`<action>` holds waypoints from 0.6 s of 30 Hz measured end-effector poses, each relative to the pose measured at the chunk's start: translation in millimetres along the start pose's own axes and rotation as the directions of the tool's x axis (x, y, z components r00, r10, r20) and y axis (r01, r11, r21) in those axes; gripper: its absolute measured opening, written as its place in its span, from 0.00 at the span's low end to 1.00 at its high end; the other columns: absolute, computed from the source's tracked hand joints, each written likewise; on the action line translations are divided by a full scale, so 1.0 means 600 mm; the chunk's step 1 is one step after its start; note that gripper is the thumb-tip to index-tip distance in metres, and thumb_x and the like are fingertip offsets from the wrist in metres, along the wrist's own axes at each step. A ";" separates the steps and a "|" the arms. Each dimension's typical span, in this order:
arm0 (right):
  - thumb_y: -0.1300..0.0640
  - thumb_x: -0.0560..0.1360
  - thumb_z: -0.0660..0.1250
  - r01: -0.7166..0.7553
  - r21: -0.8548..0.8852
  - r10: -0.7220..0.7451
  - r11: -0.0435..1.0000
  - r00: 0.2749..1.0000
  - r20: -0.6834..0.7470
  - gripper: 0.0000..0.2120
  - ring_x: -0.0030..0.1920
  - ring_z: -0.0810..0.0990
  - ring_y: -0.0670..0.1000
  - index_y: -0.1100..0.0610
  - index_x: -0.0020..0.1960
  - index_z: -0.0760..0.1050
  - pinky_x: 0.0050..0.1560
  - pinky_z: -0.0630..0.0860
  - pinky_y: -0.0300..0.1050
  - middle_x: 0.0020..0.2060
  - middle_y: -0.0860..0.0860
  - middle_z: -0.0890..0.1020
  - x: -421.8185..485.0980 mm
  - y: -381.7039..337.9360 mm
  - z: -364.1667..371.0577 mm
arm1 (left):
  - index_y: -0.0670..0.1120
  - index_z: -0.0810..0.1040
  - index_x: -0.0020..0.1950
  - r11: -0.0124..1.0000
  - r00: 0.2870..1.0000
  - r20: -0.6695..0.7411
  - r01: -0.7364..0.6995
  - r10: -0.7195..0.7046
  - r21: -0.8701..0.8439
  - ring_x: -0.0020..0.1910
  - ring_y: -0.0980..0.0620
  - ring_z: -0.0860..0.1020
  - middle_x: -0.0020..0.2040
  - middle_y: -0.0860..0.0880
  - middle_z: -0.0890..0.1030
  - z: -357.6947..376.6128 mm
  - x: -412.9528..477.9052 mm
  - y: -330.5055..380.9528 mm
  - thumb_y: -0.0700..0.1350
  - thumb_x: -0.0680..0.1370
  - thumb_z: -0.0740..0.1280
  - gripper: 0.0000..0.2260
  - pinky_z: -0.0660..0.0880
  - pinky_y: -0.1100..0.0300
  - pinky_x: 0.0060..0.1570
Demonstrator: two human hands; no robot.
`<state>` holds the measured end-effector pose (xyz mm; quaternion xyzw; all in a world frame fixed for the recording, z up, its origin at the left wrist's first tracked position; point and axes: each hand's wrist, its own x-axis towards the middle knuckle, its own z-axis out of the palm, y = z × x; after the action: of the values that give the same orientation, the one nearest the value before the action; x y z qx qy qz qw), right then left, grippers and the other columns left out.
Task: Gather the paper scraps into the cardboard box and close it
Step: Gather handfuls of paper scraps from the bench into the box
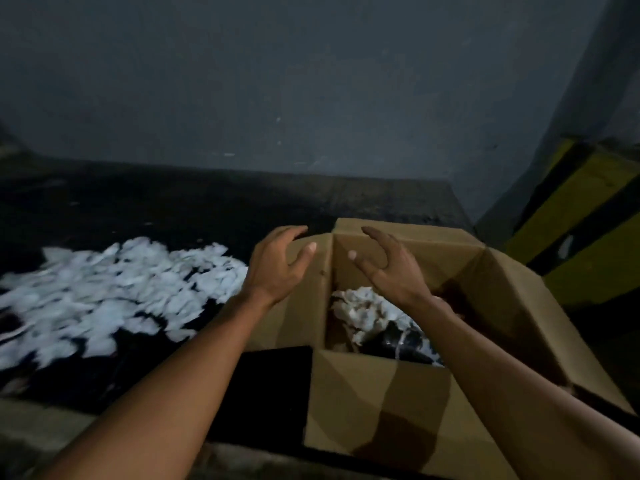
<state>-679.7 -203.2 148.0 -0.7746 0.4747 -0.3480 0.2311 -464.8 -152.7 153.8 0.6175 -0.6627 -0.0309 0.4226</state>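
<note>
An open brown cardboard box [374, 386] stands on the dark floor at the right, all its flaps up. Inside it lie some white paper scraps [363, 311] and something dark and shiny [398, 341]. A wide spread of white paper scraps [114, 292] covers the floor to the left of the box. My left hand [277, 265] hovers over the box's left flap, fingers apart, holding nothing. My right hand [384, 265] is above the box's opening, fingers spread and empty. The two palms face each other.
A grey wall [277, 81] rises just behind the box and scraps. At the right stands a pillar with yellow and black stripes [581, 220]. A pale concrete strip [45, 427] runs along the near edge of the dark floor.
</note>
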 end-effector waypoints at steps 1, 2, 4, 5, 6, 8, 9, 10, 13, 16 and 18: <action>0.38 0.76 0.64 0.020 0.023 -0.021 1.000 0.999 0.028 0.29 0.71 0.66 0.52 0.46 0.73 0.63 0.68 0.64 0.53 0.72 0.50 0.68 0.000 -0.022 0.021 | 0.44 0.77 0.63 1.000 1.000 -0.023 0.011 -0.011 0.025 0.59 0.53 0.76 0.60 0.47 0.79 -0.024 -0.017 -0.018 0.57 0.75 0.63 0.23 0.68 0.68 0.58; 0.38 0.75 0.64 0.037 0.038 -0.038 0.999 0.998 0.049 0.30 0.70 0.66 0.52 0.46 0.73 0.63 0.67 0.64 0.52 0.71 0.50 0.69 -0.001 -0.041 0.040 | 0.44 0.78 0.62 0.999 0.999 -0.041 0.025 -0.024 0.042 0.58 0.53 0.76 0.60 0.48 0.79 -0.045 -0.034 -0.033 0.57 0.75 0.63 0.23 0.67 0.72 0.57; 0.37 0.74 0.64 0.069 0.064 -0.075 0.996 0.993 0.092 0.31 0.70 0.67 0.52 0.47 0.73 0.64 0.67 0.65 0.50 0.70 0.50 0.70 -0.004 -0.085 0.085 | 0.44 0.79 0.61 0.995 0.995 -0.074 0.072 -0.067 0.067 0.58 0.53 0.77 0.59 0.48 0.80 -0.096 -0.072 -0.067 0.57 0.75 0.64 0.22 0.69 0.69 0.57; 0.36 0.74 0.64 0.077 0.079 -0.086 0.994 0.990 0.110 0.32 0.70 0.68 0.52 0.48 0.73 0.64 0.67 0.66 0.50 0.70 0.50 0.70 -0.006 -0.106 0.105 | 0.44 0.79 0.61 0.993 0.992 -0.094 0.090 -0.083 0.073 0.58 0.53 0.77 0.59 0.48 0.80 -0.119 -0.090 -0.083 0.57 0.75 0.65 0.21 0.72 0.63 0.57; 0.37 0.74 0.65 0.090 0.093 -0.102 0.992 0.987 0.128 0.32 0.69 0.68 0.52 0.49 0.74 0.64 0.67 0.66 0.49 0.70 0.51 0.70 -0.010 -0.131 0.129 | 0.45 0.79 0.61 0.991 0.988 -0.120 0.105 -0.095 0.081 0.58 0.53 0.77 0.59 0.49 0.80 -0.145 -0.110 -0.102 0.56 0.74 0.65 0.21 0.73 0.60 0.58; 0.37 0.74 0.65 0.117 0.109 -0.134 0.987 0.978 0.160 0.32 0.69 0.69 0.51 0.50 0.74 0.64 0.66 0.66 0.46 0.71 0.50 0.70 -0.019 -0.180 0.178 | 0.45 0.79 0.61 0.983 0.979 -0.157 0.147 -0.129 0.108 0.58 0.53 0.77 0.58 0.50 0.80 -0.196 -0.150 -0.136 0.56 0.74 0.66 0.20 0.71 0.63 0.58; 0.37 0.74 0.65 0.130 0.116 -0.148 0.985 0.975 0.164 0.32 0.69 0.69 0.51 0.50 0.73 0.65 0.64 0.66 0.44 0.70 0.50 0.70 -0.025 -0.202 0.204 | 0.45 0.79 0.61 0.977 0.975 -0.162 0.174 -0.153 0.125 0.59 0.53 0.76 0.59 0.50 0.80 -0.220 -0.170 -0.153 0.55 0.73 0.66 0.21 0.68 0.66 0.58; 0.36 0.74 0.65 0.144 0.126 -0.163 0.982 0.974 0.159 0.33 0.69 0.69 0.50 0.50 0.73 0.65 0.64 0.66 0.43 0.70 0.50 0.70 -0.032 -0.224 0.229 | 0.45 0.79 0.61 0.971 0.972 -0.161 0.194 -0.171 0.140 0.59 0.53 0.76 0.59 0.50 0.80 -0.241 -0.189 -0.171 0.56 0.73 0.66 0.21 0.66 0.68 0.58; 0.37 0.73 0.66 0.150 0.138 -0.170 0.979 0.975 0.143 0.32 0.68 0.70 0.51 0.51 0.72 0.67 0.66 0.67 0.45 0.68 0.50 0.72 -0.059 -0.285 0.310 | 0.46 0.78 0.62 0.959 0.971 -0.139 0.218 -0.194 0.182 0.60 0.52 0.76 0.60 0.49 0.79 -0.303 -0.249 -0.228 0.61 0.73 0.63 0.25 0.66 0.67 0.58; 0.39 0.74 0.67 0.126 0.120 -0.143 0.985 0.979 0.146 0.31 0.69 0.69 0.51 0.52 0.71 0.68 0.66 0.65 0.44 0.68 0.51 0.72 -0.094 -0.333 0.386 | 0.45 0.78 0.62 0.951 0.974 -0.119 0.214 -0.192 0.221 0.60 0.51 0.76 0.60 0.49 0.79 -0.361 -0.300 -0.286 0.59 0.74 0.64 0.24 0.68 0.65 0.58; 0.39 0.74 0.67 0.096 0.118 -0.112 0.988 0.984 0.139 0.31 0.69 0.69 0.51 0.52 0.71 0.68 0.65 0.65 0.43 0.68 0.50 0.73 -0.114 -0.353 0.430 | 0.45 0.78 0.62 0.951 0.975 -0.108 0.216 -0.196 0.222 0.60 0.51 0.76 0.60 0.48 0.79 -0.392 -0.325 -0.320 0.56 0.74 0.65 0.22 0.68 0.65 0.57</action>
<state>-383.4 -41.2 104.3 -0.8077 0.3954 -0.3281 0.2892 -195.2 79.5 94.5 0.7292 -0.5751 0.0289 0.3696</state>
